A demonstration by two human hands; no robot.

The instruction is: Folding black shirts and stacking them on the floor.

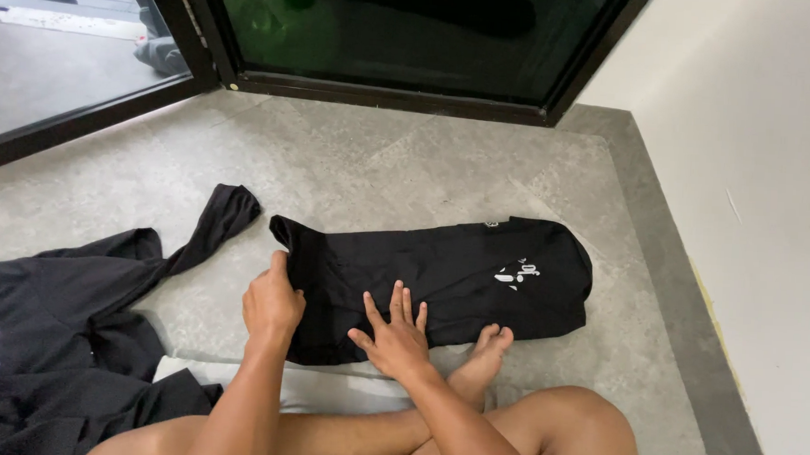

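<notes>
A black shirt (458,266) with a small white print lies folded into a long strip on the grey floor in front of me. My left hand (271,304) grips the strip's left end, fingers curled over the cloth. Flat on the near edge of the shirt rests my right hand (396,332), fingers spread and pressing down. My crossed bare legs and one foot (483,354) are just below the shirt.
A pile of other black garments (64,331) lies at the left, one sleeve reaching toward the shirt. A white cloth (325,388) lies under my legs. A dark-framed glass door (386,36) stands ahead, a white wall (769,225) at the right.
</notes>
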